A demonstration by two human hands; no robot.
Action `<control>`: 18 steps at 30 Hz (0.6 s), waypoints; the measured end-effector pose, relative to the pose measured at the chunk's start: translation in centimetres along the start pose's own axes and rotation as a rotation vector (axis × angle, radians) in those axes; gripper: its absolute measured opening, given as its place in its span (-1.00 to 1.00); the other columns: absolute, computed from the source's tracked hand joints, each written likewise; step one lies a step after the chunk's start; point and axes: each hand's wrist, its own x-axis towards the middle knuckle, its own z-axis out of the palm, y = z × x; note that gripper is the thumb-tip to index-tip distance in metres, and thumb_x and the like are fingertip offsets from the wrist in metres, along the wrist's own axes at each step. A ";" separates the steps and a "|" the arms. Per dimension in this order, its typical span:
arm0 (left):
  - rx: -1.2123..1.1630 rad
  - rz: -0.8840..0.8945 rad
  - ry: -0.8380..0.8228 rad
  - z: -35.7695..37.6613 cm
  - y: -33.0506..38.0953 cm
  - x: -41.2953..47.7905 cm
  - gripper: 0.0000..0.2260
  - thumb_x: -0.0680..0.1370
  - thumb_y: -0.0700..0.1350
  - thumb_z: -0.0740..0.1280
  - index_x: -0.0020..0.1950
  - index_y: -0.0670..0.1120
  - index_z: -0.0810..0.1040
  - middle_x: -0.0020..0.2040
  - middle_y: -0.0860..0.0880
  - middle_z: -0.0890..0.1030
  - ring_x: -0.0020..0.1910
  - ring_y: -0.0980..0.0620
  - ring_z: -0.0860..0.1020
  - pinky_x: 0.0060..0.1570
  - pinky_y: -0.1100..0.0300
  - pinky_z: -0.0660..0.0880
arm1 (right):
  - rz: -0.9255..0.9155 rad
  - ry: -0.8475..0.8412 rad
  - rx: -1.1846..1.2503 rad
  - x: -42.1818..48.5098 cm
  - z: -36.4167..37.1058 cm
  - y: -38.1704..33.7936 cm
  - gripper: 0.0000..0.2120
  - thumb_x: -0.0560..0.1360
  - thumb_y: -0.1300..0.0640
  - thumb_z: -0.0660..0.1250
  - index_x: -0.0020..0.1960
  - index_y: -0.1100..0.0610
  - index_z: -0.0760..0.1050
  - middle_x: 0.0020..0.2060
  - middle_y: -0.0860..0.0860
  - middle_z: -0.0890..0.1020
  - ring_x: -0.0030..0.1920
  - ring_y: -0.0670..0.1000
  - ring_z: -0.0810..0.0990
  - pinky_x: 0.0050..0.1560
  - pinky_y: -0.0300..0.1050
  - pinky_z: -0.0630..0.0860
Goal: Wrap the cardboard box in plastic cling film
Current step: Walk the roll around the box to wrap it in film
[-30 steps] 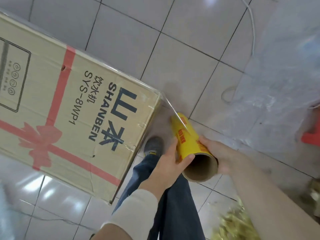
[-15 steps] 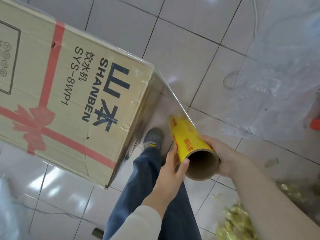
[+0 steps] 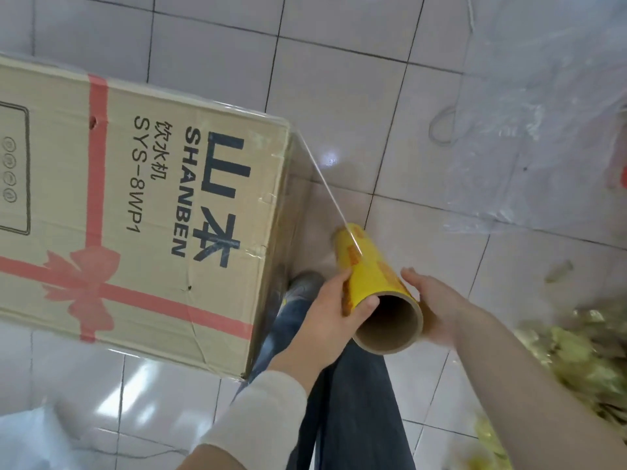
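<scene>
A large brown cardboard box (image 3: 135,215) with a red printed ribbon and dark lettering stands on the tiled floor at the left. A yellow roll of cling film (image 3: 369,273) on a cardboard core is held just right of the box's near corner. My left hand (image 3: 325,320) grips the roll from the left, thumb curled over its open end. My right hand (image 3: 437,307) cups it from the right. A taut sheet of clear film (image 3: 325,184) runs from the roll up to the box's top right corner and covers the box's end face.
My leg in dark jeans (image 3: 339,385) and a grey shoe (image 3: 305,283) stand beside the box. A heap of crumpled clear plastic (image 3: 543,130) lies at the right, with a white cord (image 3: 444,123) on the tiles. Gold shiny scraps (image 3: 559,361) lie at lower right.
The view has swung so the box looks less tilted. The roll has moved a little away from the box corner, and a longer stretch of film is drawn out.
</scene>
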 end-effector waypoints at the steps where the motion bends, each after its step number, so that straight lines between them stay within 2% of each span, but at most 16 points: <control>1: -0.033 -0.011 0.004 0.4 -0.6 -0.6 -0.45 0.51 0.15 0.24 0.45 0.07 0.18 0.30 0.11 0.40 0.23 0.15 0.40 0.16 0.30 0.31 | -0.009 -0.030 0.051 0.0 0.0 0.7 -0.54 0.52 -0.17 0.21 0.30 0.09 0.37 -0.01 0.15 0.62 -0.05 0.15 0.58 -0.08 0.00 0.56; 3: -0.087 -0.037 0.004 1.4 -1.9 -2.0 -0.42 0.47 0.20 0.21 0.44 0.08 0.17 0.27 0.16 0.39 0.24 0.18 0.38 0.21 0.32 0.30 | -0.012 -0.087 0.108 0.2 0.4 2.5 -0.59 0.51 -0.16 0.24 0.15 0.15 0.48 -0.26 0.14 0.66 -0.21 0.12 0.59 -0.23 -0.08 0.53; 4: -0.093 -0.053 -0.004 1.9 -2.4 -2.8 -0.37 0.43 0.26 0.17 0.45 0.07 0.14 0.29 0.15 0.37 0.27 0.17 0.37 0.24 0.31 0.29 | -0.007 -0.087 0.106 0.1 0.9 3.3 -0.59 0.50 -0.16 0.24 0.15 0.14 0.49 -0.25 0.15 0.66 -0.22 0.12 0.60 -0.25 -0.08 0.53; 5: -0.087 -0.088 -0.019 2.3 -3.0 -3.5 -0.34 0.41 0.29 0.14 0.45 0.07 0.12 0.30 0.15 0.36 0.30 0.16 0.36 0.26 0.31 0.27 | -0.010 -0.077 0.099 0.2 1.3 4.2 -0.59 0.50 -0.16 0.25 0.19 0.11 0.47 -0.19 0.16 0.66 -0.20 0.13 0.61 -0.27 -0.08 0.54; 7: -0.058 -0.150 -0.064 2.5 -3.9 -4.6 -0.40 0.48 0.24 0.14 0.45 0.06 0.11 0.26 0.16 0.37 0.32 0.13 0.36 0.24 0.35 0.24 | -0.018 -0.060 0.077 0.1 2.1 5.4 -0.58 0.51 -0.15 0.24 0.26 0.07 0.43 -0.09 0.18 0.64 -0.17 0.14 0.61 -0.25 -0.08 0.55; 9: 0.004 -0.189 -0.119 1.9 -4.3 -5.2 -0.42 0.53 0.19 0.16 0.48 0.05 0.06 0.25 0.17 0.34 0.38 0.08 0.33 0.26 0.33 0.21 | -0.017 -0.043 0.042 0.2 3.0 6.0 -0.55 0.52 -0.15 0.23 0.31 0.07 0.39 -0.02 0.20 0.62 -0.12 0.15 0.60 -0.13 -0.04 0.55; 11: 0.058 -0.199 -0.132 0.9 -4.4 -5.0 -0.32 0.53 0.21 0.15 0.52 0.04 -0.10 0.40 0.11 0.27 0.43 0.04 0.26 0.33 0.25 0.18 | -0.023 -0.034 0.013 0.7 3.7 6.1 -0.55 0.53 -0.16 0.22 0.34 0.02 0.34 0.04 0.20 0.60 -0.06 0.18 0.60 -0.04 0.01 0.55; 13: 0.094 -0.158 -0.104 0.0 -4.3 -4.4 -0.32 0.53 0.19 0.14 0.52 0.09 -0.17 0.47 0.07 0.19 0.43 0.03 0.25 0.28 0.28 0.21 | -0.030 -0.033 0.004 1.4 4.4 6.3 -0.57 0.54 -0.14 0.21 0.34 -0.01 0.30 0.03 0.19 0.59 -0.07 0.18 0.60 -0.07 0.01 0.56; 16: 0.148 -0.031 -0.122 -0.3 -4.3 -3.2 -0.47 0.56 0.15 0.14 0.49 0.14 0.06 0.42 0.07 0.30 0.34 0.05 0.35 0.20 0.30 0.28 | -0.042 -0.055 0.027 2.1 4.6 6.9 -0.57 0.55 -0.14 0.20 0.35 0.00 0.31 0.03 0.18 0.58 -0.06 0.17 0.59 -0.13 -0.02 0.54; 18: 0.141 0.011 -0.083 -0.2 -4.8 -3.0 -0.53 0.56 0.13 0.15 0.45 0.13 0.16 0.35 0.07 0.38 0.25 0.10 0.39 0.13 0.32 0.31 | -0.035 -0.084 0.117 2.1 3.6 7.9 -0.52 0.52 -0.20 0.20 0.33 0.04 0.34 0.10 0.19 0.58 0.05 0.20 0.59 -0.02 0.04 0.56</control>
